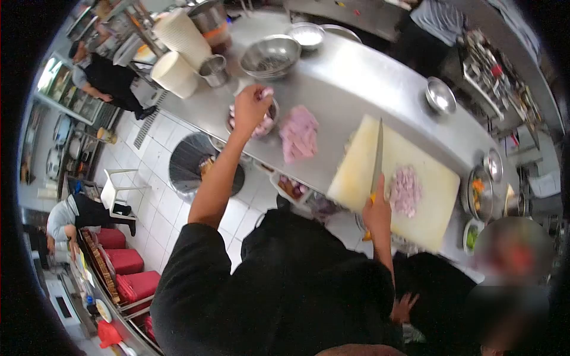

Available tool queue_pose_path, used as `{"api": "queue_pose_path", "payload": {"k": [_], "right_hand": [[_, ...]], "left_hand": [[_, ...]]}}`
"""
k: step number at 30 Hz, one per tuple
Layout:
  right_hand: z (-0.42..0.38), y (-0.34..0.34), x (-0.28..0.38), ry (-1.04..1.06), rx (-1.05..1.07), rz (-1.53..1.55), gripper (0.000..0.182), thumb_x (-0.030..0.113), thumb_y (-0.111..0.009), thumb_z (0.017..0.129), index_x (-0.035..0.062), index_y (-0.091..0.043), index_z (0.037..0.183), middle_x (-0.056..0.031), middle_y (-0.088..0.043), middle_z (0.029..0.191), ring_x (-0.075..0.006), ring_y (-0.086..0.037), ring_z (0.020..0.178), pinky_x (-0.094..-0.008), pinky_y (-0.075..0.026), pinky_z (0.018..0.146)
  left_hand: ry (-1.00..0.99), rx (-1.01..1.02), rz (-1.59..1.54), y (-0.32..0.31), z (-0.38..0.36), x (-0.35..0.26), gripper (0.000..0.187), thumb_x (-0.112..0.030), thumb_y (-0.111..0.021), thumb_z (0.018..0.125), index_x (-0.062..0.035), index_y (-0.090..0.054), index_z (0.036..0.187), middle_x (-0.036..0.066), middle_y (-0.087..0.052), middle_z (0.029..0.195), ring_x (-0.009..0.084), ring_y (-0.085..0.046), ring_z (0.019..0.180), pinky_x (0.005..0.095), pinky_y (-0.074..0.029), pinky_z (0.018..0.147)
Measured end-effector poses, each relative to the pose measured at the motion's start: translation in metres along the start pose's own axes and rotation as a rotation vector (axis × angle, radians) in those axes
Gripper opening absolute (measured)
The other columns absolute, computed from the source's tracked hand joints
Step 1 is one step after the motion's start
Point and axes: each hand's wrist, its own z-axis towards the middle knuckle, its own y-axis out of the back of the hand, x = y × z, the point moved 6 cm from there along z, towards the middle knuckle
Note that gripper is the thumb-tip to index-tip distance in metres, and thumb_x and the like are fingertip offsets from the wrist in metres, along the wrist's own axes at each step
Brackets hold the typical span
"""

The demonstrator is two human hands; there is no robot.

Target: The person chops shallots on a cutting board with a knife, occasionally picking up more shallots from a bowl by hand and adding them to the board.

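My left hand is over a metal bowl of pink meat pieces, its fingers closed round a small pale pink piece. My right hand grips the yellow handle of a long knife, whose blade points away over the cutting board. Chopped pink meat is heaped on the board, right of the knife. Between the bowl and the board, a larger pile of raw pink meat rests directly on the steel counter.
Metal bowls and stacked white tubs stand at the counter's back left. A lined bin is below its left edge. A co-worker in black is close on the right. Another bowl sits behind the board.
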Motion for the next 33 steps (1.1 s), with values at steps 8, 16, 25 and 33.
{"api": "queue_pose_path", "payload": {"k": [8,16,25,33], "right_hand": [[-0.002,-0.002,-0.008,0.060,-0.048,-0.045,0.080,0.014,-0.055,0.094,0.0236,-0.011,0.161,-0.0264,-0.067,0.081,-0.0461,-0.066,0.077,-0.0534,-0.051,0.071],[-0.011,0.007,0.008,0.056,0.010,-0.023,0.077,0.014,-0.055,0.095,0.0153,-0.015,0.159,-0.0270,-0.067,0.080,-0.0478,-0.065,0.078,-0.0548,-0.051,0.075],[-0.016,0.025,0.033,-0.011,0.142,-0.086,0.076,0.013,-0.054,0.093,0.0058,-0.014,0.157,-0.0305,-0.068,0.085,-0.0493,-0.066,0.084,-0.0561,-0.051,0.079],[-0.009,0.010,0.033,-0.073,0.159,-0.076,0.076,0.014,-0.052,0.093,0.0067,-0.013,0.158,-0.0318,-0.068,0.086,-0.0500,-0.066,0.081,-0.0556,-0.051,0.080]], "left_hand": [[-0.055,0.690,-0.282,-0.147,-0.142,-0.106,0.029,-0.017,-0.076,0.076,-0.0011,-0.073,0.101,0.016,-0.073,0.086,0.0246,-0.071,0.076,0.0340,-0.056,0.072],[-0.291,0.724,-0.222,-0.195,-0.179,-0.110,0.028,-0.012,-0.076,0.081,-0.0029,-0.073,0.108,0.015,-0.069,0.095,0.0240,-0.070,0.084,0.0337,-0.057,0.072],[-0.182,0.511,-0.425,-0.186,-0.201,-0.106,0.020,-0.006,-0.071,0.088,-0.0020,-0.073,0.107,0.012,-0.068,0.104,0.0247,-0.069,0.082,0.0331,-0.057,0.073],[-0.313,0.427,-0.398,-0.185,-0.203,-0.106,0.018,-0.004,-0.069,0.088,-0.0017,-0.073,0.105,0.012,-0.069,0.102,0.0272,-0.069,0.085,0.0338,-0.056,0.074]]}}
